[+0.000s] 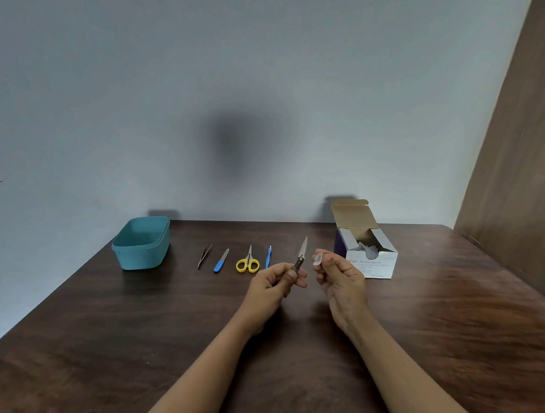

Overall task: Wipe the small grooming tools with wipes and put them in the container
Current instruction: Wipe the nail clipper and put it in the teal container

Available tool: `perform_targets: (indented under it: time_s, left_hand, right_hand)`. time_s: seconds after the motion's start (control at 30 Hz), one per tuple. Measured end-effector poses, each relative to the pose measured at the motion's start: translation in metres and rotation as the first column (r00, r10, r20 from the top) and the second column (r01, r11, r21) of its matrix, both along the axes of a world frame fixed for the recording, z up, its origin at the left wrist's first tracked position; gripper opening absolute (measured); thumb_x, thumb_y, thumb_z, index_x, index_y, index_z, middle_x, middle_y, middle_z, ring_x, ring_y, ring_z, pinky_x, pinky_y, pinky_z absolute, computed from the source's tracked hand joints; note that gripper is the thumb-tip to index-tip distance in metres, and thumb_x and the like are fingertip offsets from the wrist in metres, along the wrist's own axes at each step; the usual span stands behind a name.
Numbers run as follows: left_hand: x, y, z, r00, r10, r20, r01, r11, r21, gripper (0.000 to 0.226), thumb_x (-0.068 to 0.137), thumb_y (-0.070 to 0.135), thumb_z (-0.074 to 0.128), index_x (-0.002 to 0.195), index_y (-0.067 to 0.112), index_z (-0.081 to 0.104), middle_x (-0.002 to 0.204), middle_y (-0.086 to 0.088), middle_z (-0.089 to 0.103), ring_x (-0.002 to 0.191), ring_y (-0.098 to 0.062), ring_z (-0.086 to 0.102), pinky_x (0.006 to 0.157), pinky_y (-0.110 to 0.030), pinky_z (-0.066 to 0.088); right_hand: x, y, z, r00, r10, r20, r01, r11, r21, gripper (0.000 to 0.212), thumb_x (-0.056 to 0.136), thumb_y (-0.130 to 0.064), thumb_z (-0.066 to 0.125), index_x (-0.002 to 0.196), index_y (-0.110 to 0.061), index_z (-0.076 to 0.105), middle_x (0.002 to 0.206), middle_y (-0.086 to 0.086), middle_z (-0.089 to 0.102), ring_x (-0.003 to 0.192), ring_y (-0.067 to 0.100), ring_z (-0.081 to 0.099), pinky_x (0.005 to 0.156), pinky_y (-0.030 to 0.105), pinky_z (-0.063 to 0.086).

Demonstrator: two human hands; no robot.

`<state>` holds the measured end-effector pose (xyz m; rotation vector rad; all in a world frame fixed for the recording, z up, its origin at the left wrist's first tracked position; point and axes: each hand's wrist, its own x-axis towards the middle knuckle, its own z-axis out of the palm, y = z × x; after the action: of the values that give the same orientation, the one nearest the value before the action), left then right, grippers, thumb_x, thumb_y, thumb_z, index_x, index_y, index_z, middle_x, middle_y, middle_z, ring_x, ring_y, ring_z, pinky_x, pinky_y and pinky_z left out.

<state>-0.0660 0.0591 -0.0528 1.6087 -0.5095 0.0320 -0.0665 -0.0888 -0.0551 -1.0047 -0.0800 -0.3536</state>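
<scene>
My left hand (275, 280) grips a metal nail clipper (300, 255) by its lower end, its lever or file blade pointing up. Just to the right, my right hand (340, 278) pinches a small pale wipe (317, 259) between thumb and fingertips, a short gap from the clipper. On the table behind lie tweezers (204, 255), a blue-handled nail file (221, 261), yellow-handled scissors (248, 261) and a thin blue-handled tool (268, 257) in a row. A teal container (141, 243) stands open at the left of the row.
An open white box of alcohol swabs (367, 246) stands at the back right of the dark wooden table (285, 354). A grey wall runs behind the table and a brown wooden panel (536, 145) rises at the right.
</scene>
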Motion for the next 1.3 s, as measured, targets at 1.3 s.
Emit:
perform_targets:
  time_s: [1.3]
  left_hand:
    - [0.005, -0.001, -0.003, 0.999, 0.020, -0.042, -0.017, 0.998, 0.057, 0.022, 0.097, 0.013, 0.050, 0.091, 0.008, 0.071, 0.068, 0.000, 0.067, 0.056, 0.006, 0.052, 0.060, -0.008, 0.037]
  right_hand:
    - [-0.007, 0.005, 0.001, 1.000, -0.019, 0.015, 0.022, 0.976, -0.215, 0.026, 0.069, 0.001, 0.075, 0.092, -0.004, 0.065, 0.076, 0.010, 0.074, 0.072, 0.017, 0.070, 0.072, 0.025, 0.055]
